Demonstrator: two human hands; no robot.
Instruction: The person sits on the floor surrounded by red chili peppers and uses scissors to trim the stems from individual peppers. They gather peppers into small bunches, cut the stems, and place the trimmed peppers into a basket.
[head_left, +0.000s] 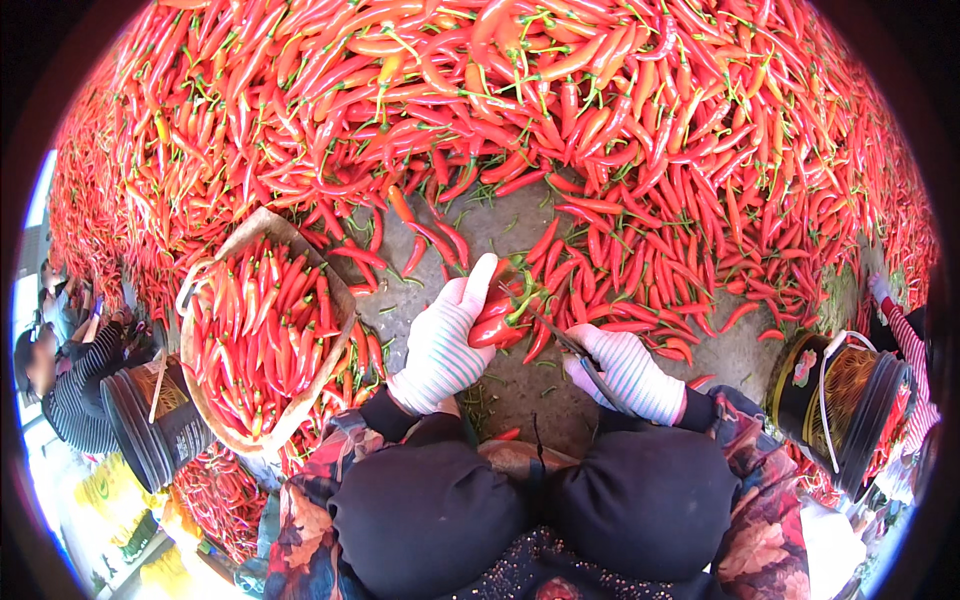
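Observation:
My left hand (450, 337), in a white striped glove, holds a small bunch of red chili peppers (501, 319) with their green stems pointing right. In my right hand (626, 371), gloved the same way, is a pair of scissors (574, 346). The blades reach up to the stems of the held peppers. Whether the blades are apart or together is hard to make out. Below both hands lies a concrete floor (525, 394) with bits of cut green stem on it.
A large heap of red chilies (480, 82) curves around the front. At left stands a bucket (196, 360) full of chilies; a dark bucket (146, 420) is beyond it. Another dark bucket (832, 397) stands at right. A person in stripes (82, 397) sits at left, and a striped sleeve (911, 360) shows at right.

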